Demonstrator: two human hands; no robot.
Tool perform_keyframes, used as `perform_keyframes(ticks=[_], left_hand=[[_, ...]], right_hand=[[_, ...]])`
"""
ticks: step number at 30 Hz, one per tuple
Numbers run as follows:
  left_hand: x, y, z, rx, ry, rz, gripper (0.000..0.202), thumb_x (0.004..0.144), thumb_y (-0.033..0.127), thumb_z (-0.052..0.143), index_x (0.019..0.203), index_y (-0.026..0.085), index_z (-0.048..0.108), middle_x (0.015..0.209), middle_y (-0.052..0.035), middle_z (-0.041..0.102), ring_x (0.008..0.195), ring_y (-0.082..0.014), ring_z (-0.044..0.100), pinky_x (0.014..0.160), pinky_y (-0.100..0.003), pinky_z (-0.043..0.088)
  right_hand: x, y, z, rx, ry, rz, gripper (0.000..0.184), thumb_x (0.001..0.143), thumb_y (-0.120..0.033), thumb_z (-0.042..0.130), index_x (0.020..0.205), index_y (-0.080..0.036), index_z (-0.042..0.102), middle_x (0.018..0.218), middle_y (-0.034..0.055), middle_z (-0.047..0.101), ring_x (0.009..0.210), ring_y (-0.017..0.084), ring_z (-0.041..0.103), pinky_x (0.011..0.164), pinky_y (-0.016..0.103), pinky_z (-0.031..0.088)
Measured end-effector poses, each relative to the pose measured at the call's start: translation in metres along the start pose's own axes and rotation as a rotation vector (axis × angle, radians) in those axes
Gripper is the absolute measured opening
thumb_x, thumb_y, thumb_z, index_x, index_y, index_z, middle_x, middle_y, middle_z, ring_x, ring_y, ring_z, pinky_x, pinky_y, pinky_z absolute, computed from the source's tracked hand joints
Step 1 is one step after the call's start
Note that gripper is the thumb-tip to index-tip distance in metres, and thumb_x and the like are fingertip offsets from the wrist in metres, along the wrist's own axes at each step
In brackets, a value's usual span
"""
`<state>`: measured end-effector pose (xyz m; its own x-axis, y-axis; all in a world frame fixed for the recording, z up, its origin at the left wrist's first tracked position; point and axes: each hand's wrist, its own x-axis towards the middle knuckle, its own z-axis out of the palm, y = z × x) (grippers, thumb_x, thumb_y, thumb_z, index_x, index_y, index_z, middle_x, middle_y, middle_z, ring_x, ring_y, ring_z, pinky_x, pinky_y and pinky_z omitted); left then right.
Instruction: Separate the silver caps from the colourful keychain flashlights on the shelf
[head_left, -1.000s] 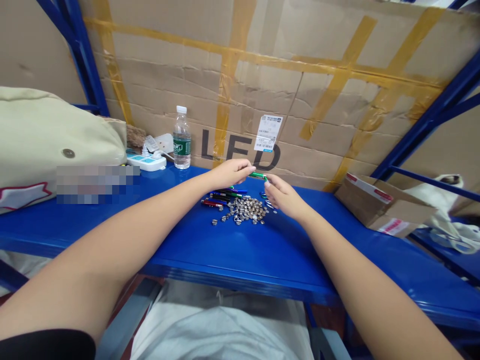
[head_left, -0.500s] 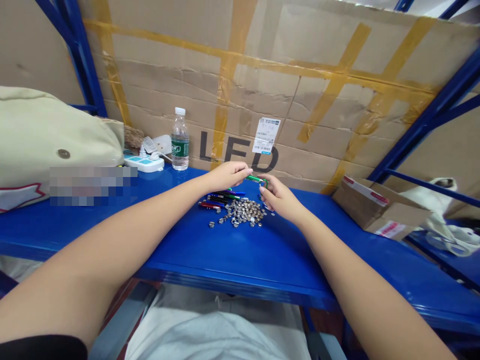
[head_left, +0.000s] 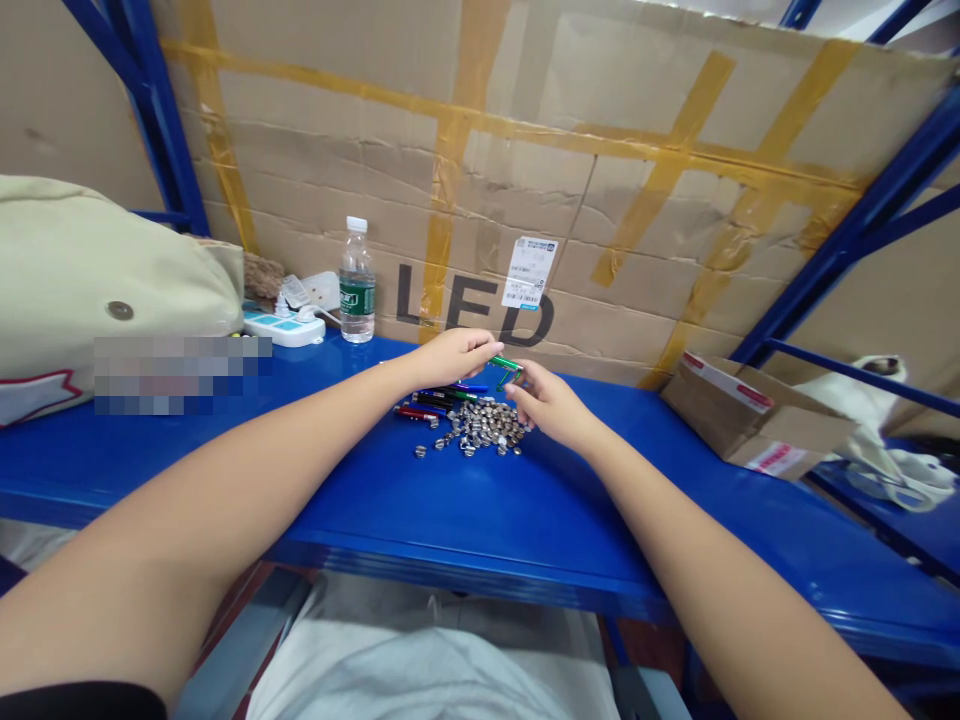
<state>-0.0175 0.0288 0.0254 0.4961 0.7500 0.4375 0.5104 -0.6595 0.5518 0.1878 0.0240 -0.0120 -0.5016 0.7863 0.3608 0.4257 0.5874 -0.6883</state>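
A slim green metal tube [head_left: 507, 364] spans the gap between my two hands, above the back of the desk. Pinched at its left end are the fingers of my left hand [head_left: 463, 352]. My right hand [head_left: 546, 398] closes on its right end with thumb and fingertips. From the tube hangs a small green clip [head_left: 504, 381], shaped like a carabiner. Just below lies a loose pile of small round silver button cells [head_left: 487, 425]. Several slim tubes [head_left: 439, 402] in red, black, blue and green lie left of the pile, partly behind my left forearm.
A water bottle [head_left: 357, 285] and a white power strip [head_left: 289, 328] stand at the back left. A pale bag [head_left: 112, 260] covers the far left. An open cardboard box [head_left: 750, 415] sits at right. Behind the blue desk [head_left: 480, 520] rises a large taped carton [head_left: 337, 150].
Both hands have shifted slightly, the right one left and down. The green tube tilts down more to the right, and its clip now hangs below it.
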Motion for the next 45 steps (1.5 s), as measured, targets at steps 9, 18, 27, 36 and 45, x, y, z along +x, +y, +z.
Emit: perform_keyframes(ticks=[9, 18, 27, 36, 45], left_hand=[[0.001, -0.003, -0.001, 0.070, 0.000, -0.007, 0.035, 0.094, 0.042, 0.038, 0.070, 0.018, 0.047, 0.059, 0.0022, 0.051, 0.056, -0.0109, 0.046, 0.060, -0.025, 0.036], [0.000, -0.009, -0.006, 0.636, -0.149, 0.236, 0.026, 0.094, 0.036, 0.044, 0.103, 0.020, 0.063, 0.086, -0.0052, 0.069, 0.073, -0.0165, 0.060, 0.063, -0.025, 0.036], [0.000, -0.007, -0.005, 0.734, -0.144, 0.293, 0.023, 0.092, 0.034, 0.047, 0.103, 0.022, 0.065, 0.079, -0.0049, 0.069, 0.065, -0.0144, 0.059, 0.060, -0.024, 0.036], [0.003, -0.004, 0.002, 0.456, -0.094, 0.116, 0.027, 0.093, 0.038, 0.044, 0.096, 0.017, 0.062, 0.084, -0.0054, 0.068, 0.074, -0.0159, 0.060, 0.063, -0.024, 0.038], [0.000, 0.012, 0.014, 0.616, -0.203, 0.026, 0.038, 0.095, 0.037, 0.045, 0.128, 0.022, 0.056, 0.110, -0.0101, 0.069, 0.090, -0.0228, 0.063, 0.074, -0.029, 0.042]], right_hand=[[0.003, 0.002, 0.001, 0.149, -0.025, 0.052, 0.018, 0.086, -0.024, 0.053, 0.103, -0.019, 0.054, 0.089, 0.0047, 0.064, 0.067, 0.015, 0.066, 0.055, 0.029, 0.055], [0.006, 0.010, -0.003, -0.233, -0.019, 0.013, 0.011, 0.088, -0.019, 0.046, 0.077, -0.020, 0.048, 0.068, 0.0014, 0.066, 0.070, 0.018, 0.068, 0.064, 0.028, 0.046], [0.007, -0.003, 0.000, -0.578, 0.057, -0.020, 0.016, 0.086, -0.013, 0.046, 0.072, -0.019, 0.049, 0.070, 0.0035, 0.065, 0.065, 0.016, 0.059, 0.061, 0.025, 0.036], [0.006, -0.016, -0.004, -0.948, 0.082, 0.032, 0.017, 0.090, -0.011, 0.044, 0.100, -0.012, 0.058, 0.100, 0.0159, 0.066, 0.085, 0.022, 0.061, 0.070, 0.028, 0.037], [0.008, -0.015, -0.006, -0.916, 0.112, 0.070, 0.015, 0.093, -0.016, 0.044, 0.095, -0.013, 0.058, 0.097, 0.0143, 0.067, 0.085, 0.022, 0.061, 0.069, 0.028, 0.037]])
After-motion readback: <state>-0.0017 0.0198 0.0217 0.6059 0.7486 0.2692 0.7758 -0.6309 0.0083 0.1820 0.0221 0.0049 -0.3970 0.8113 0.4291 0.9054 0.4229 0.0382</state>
